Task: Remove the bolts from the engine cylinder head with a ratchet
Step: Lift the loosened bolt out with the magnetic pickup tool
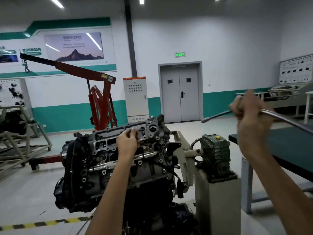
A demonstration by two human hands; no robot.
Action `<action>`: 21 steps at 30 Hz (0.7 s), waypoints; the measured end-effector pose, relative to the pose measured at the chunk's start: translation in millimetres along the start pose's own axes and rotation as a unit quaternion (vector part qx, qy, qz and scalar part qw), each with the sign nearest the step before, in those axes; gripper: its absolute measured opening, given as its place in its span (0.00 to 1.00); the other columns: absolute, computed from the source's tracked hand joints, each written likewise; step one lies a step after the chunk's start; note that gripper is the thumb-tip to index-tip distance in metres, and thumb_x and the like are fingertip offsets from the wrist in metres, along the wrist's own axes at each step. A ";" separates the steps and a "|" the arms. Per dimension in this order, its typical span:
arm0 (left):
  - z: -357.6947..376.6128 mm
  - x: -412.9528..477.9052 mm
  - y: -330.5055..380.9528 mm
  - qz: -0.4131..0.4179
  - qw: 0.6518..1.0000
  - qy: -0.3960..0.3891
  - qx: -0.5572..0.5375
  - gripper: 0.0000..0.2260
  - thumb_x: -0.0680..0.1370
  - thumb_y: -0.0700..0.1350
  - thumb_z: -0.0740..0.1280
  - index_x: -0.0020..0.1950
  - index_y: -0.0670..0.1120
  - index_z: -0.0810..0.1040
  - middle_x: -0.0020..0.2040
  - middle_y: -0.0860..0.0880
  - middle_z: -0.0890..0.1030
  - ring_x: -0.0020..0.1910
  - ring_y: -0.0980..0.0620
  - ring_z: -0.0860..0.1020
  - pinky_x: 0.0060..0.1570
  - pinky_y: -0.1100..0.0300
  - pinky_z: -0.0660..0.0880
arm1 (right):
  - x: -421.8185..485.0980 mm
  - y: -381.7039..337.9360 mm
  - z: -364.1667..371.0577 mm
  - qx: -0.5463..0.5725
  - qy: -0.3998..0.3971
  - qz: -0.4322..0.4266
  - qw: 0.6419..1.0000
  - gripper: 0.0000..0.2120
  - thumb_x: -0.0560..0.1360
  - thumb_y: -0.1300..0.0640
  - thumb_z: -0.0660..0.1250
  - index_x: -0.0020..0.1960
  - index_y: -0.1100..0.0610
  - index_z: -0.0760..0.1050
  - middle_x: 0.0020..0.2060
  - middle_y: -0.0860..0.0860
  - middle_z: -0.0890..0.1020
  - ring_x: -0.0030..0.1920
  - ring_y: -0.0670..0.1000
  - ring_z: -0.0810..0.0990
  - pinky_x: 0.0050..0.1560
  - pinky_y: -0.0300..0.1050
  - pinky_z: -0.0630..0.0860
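The engine with its grey cylinder head [108,141] stands on a stand in the middle of the head view, tilted toward me. My left hand [127,140] lies on the head's top face, its fingers curled at a spot there; what they pinch is hidden. My right hand [249,112] is raised in the air to the right of the engine, blurred, and grips the long metal ratchet [216,116]. The ratchet's socket end points left toward the engine and hangs clear of it. Several bolt holes show across the head.
A green gearbox [215,150] on a grey pedestal [218,200] carries the engine stand at the right. A dark green workbench [291,150] is at far right. A red engine crane [101,106] stands behind, another engine frame [20,138] at the left, yellow-black floor tape [42,223] in front.
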State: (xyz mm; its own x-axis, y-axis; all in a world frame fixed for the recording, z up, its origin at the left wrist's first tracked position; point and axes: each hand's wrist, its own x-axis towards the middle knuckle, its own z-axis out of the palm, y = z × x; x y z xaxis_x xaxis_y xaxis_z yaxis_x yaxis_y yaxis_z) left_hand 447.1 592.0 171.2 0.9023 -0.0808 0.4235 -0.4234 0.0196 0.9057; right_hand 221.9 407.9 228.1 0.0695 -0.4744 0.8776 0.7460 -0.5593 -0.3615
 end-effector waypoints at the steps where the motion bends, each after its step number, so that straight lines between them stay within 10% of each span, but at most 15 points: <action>1: 0.4 -9.2 12.7 -0.012 0.997 -0.059 -0.039 0.10 0.82 0.46 0.60 0.51 0.41 0.77 0.36 0.45 0.79 0.34 0.50 0.77 0.36 0.55 0.77 | -3.2 8.6 6.2 -0.066 -0.034 0.007 0.997 0.19 0.80 0.52 0.53 0.30 0.51 0.65 0.25 0.47 0.66 0.27 0.42 0.65 0.30 0.32 0.67; 8: 20.9 -80.9 68.0 -0.120 0.907 -0.368 -0.167 0.08 0.81 0.44 0.61 0.50 0.40 0.75 0.38 0.40 0.84 0.36 0.44 0.83 0.35 0.54 0.81 | -39.0 56.5 34.5 -0.296 -0.291 -0.081 0.906 0.14 0.78 0.61 0.59 0.33 0.55 0.66 0.30 0.48 0.68 0.32 0.47 0.66 0.37 0.39 0.64; 17: 33.2 -112.9 42.1 -0.131 0.937 -0.276 -0.169 0.06 0.81 0.39 0.62 0.51 0.36 0.74 0.31 0.41 0.79 0.25 0.49 0.77 0.25 0.62 0.75 | -47.3 72.6 47.2 -0.473 -0.485 -0.249 0.692 0.08 0.73 0.60 0.55 0.41 0.60 0.72 0.38 0.56 0.77 0.43 0.57 0.74 0.49 0.45 0.63; 21: 45.1 -119.9 29.9 -0.158 0.928 -0.267 -0.207 0.08 0.81 0.36 0.60 0.42 0.39 0.71 0.29 0.48 0.70 0.22 0.59 0.64 0.21 0.69 0.60 | -56.7 81.1 50.6 -0.515 -0.485 -0.209 0.675 0.07 0.75 0.60 0.56 0.50 0.59 0.71 0.49 0.55 0.74 0.53 0.56 0.69 0.56 0.48 0.65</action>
State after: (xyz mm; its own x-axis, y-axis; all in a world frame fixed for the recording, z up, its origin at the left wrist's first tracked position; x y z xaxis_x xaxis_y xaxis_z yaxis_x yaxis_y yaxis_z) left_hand 322.6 557.4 146.7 0.7602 -0.6276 0.1679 0.0220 0.2832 0.9588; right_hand 312.0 423.8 164.9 0.7690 0.2596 0.5842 0.0127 -0.9199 0.3920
